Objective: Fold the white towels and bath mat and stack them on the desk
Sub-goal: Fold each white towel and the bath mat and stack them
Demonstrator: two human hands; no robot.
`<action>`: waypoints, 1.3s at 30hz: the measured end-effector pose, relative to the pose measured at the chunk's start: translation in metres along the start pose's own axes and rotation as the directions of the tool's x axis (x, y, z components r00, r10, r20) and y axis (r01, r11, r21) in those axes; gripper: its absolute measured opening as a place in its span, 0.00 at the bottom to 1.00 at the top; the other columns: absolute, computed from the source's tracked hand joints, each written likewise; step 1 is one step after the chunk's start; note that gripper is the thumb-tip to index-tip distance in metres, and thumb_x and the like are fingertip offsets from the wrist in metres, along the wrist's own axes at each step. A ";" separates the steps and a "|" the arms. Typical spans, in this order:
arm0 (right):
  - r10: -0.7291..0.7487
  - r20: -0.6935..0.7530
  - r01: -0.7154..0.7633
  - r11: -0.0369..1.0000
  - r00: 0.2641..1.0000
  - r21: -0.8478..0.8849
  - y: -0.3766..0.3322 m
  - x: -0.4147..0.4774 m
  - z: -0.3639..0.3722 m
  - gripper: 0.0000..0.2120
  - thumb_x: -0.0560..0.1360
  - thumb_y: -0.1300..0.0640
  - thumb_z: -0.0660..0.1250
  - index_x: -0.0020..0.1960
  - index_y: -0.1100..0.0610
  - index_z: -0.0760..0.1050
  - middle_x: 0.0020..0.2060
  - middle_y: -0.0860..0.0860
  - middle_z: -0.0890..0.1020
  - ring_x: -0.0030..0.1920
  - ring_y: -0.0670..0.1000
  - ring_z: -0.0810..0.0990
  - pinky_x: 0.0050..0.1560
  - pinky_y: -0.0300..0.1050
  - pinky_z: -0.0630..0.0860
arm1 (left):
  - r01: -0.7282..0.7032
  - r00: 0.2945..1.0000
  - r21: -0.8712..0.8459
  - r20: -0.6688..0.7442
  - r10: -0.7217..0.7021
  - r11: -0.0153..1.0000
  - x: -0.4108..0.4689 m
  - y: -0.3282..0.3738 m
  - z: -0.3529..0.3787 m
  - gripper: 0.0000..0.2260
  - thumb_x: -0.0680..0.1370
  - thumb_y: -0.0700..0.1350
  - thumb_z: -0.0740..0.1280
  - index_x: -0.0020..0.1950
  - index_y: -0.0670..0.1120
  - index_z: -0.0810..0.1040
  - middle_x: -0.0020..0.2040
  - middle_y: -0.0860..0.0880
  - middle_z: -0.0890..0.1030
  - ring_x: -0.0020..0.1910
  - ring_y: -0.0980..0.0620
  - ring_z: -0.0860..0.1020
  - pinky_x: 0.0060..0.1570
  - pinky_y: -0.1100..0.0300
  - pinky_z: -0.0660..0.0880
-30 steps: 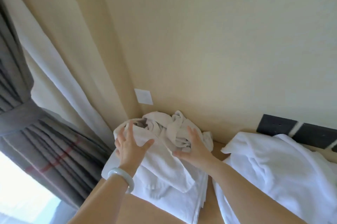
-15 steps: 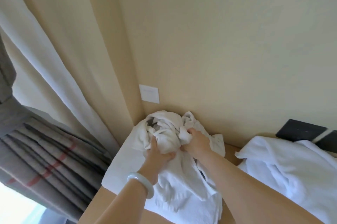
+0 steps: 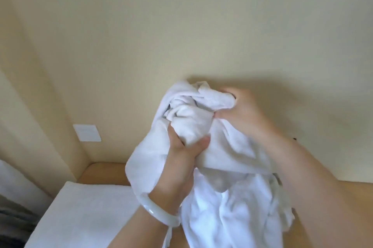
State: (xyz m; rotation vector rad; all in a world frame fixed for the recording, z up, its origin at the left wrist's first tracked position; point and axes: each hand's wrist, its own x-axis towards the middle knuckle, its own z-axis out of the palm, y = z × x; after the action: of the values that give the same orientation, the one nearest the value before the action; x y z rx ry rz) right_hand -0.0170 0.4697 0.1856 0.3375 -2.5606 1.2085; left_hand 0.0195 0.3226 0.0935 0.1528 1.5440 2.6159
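Note:
A crumpled white towel [image 3: 189,122] hangs bunched in the air in front of the wall, its lower part [image 3: 232,213] trailing down toward the wooden desk [image 3: 105,173]. My left hand [image 3: 181,158], with a pale bangle on the wrist, grips the bunch from below. My right hand [image 3: 240,112] grips a twisted end of the same towel at the upper right. A flat white folded towel [image 3: 84,211] lies on the desk at the lower left.
The cream wall stands close behind the towel, with a white switch plate [image 3: 86,132] at the left. The wall corner and a curtain edge [image 3: 12,217] are at the far left. The desk's wooden surface shows at the right [image 3: 355,193].
Both hands have lifted the crumpled towel off the desk and up in front of the wall. The camera tilted, so the towel pile at the right is out of view.

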 end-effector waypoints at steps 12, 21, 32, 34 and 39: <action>0.407 0.405 -0.277 0.898 0.819 -0.342 0.189 -0.090 -0.033 0.30 0.74 0.51 0.71 0.73 0.49 0.66 0.66 0.43 0.72 0.66 0.46 0.71 0.61 0.37 0.67 | 0.442 0.897 0.624 -0.296 -0.329 0.645 -0.002 -0.118 0.041 0.20 0.68 0.54 0.71 0.57 0.58 0.69 0.59 0.51 0.74 0.62 0.44 0.74 0.62 0.45 0.74; 0.498 0.262 -0.385 0.840 0.827 -0.381 0.206 -0.124 0.033 0.69 0.52 0.25 0.70 0.73 0.44 0.24 0.75 0.47 0.30 0.76 0.55 0.33 0.74 0.66 0.49 | 0.431 0.896 0.287 -0.021 -0.444 0.856 0.003 -0.108 0.044 0.33 0.74 0.29 0.62 0.71 0.58 0.64 0.62 0.48 0.78 0.59 0.48 0.79 0.58 0.50 0.78; 0.299 -0.167 -0.332 0.913 0.940 -0.236 0.178 -0.069 0.016 0.17 0.67 0.46 0.67 0.53 0.42 0.64 0.45 0.46 0.77 0.51 0.57 0.75 0.54 0.61 0.73 | 0.466 0.883 0.172 -0.156 -0.443 0.868 0.014 -0.078 0.038 0.35 0.71 0.55 0.75 0.72 0.60 0.59 0.66 0.50 0.72 0.63 0.43 0.74 0.55 0.37 0.76; 0.145 -0.207 -0.183 0.967 0.968 -0.176 0.143 -0.061 0.004 0.21 0.64 0.45 0.68 0.56 0.43 0.67 0.47 0.45 0.78 0.51 0.58 0.76 0.53 0.60 0.74 | 0.377 0.926 0.178 -0.041 -0.376 0.909 0.020 -0.051 0.054 0.41 0.66 0.63 0.76 0.73 0.59 0.60 0.67 0.51 0.73 0.60 0.43 0.77 0.51 0.38 0.78; -0.114 -0.322 0.049 0.978 0.940 -0.202 0.059 -0.031 -0.012 0.29 0.66 0.48 0.71 0.64 0.49 0.67 0.52 0.49 0.77 0.54 0.57 0.74 0.50 0.55 0.74 | 0.052 0.998 0.200 0.009 -0.055 0.978 0.036 0.013 0.070 0.38 0.70 0.58 0.73 0.75 0.57 0.59 0.65 0.52 0.78 0.55 0.51 0.82 0.48 0.51 0.80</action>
State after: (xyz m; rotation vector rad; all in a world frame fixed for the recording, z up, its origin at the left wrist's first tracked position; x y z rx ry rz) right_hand -0.0059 0.5190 0.1399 0.1765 -2.3181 0.8924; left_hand -0.0075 0.3816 0.1396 0.1430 1.7778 2.4103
